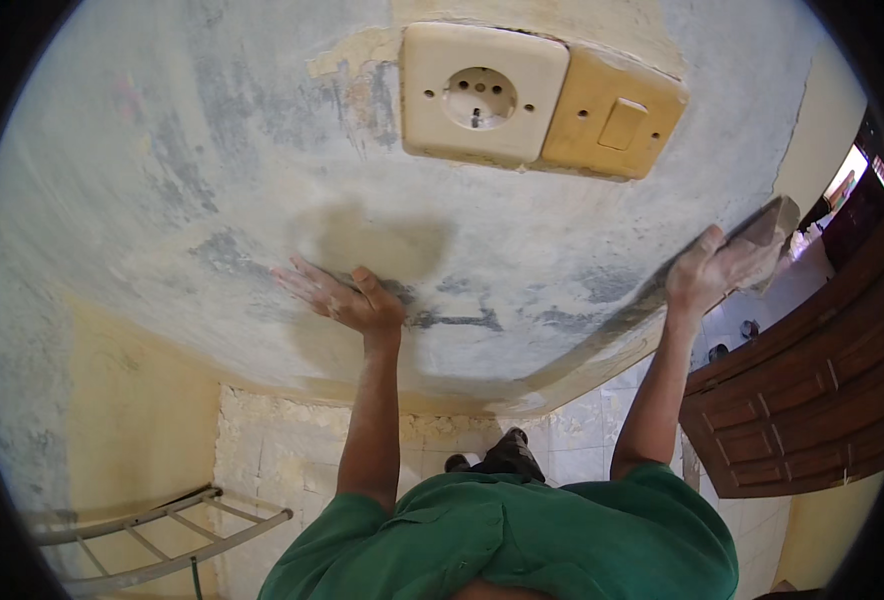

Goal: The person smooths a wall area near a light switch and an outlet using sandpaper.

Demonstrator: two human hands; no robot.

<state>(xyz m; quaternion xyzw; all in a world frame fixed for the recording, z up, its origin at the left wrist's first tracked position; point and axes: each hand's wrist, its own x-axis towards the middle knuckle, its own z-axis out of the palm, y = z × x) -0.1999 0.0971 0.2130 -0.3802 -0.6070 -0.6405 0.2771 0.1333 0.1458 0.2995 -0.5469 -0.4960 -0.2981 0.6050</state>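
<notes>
A wall with patchy white and grey filler (487,225) stands before me. My left hand (344,296) lies against it below the sockets, fingers spread, dusty, with nothing seen in it. At the wall's right edge, my right hand (719,266) grips a flat, dusty sanding block or similar pad (776,225); its exact kind cannot be told. Above and between the hands are a cream wall socket (483,94) and a yellowed light switch (614,112), side by side.
A ladder (164,532) lies at the lower left. A brown panelled wooden door (802,405) stands at the right, beside a doorway. Paint flakes (262,420) lie on the tiled floor along the wall's foot. Small dark objects (734,337) lie beyond the doorway.
</notes>
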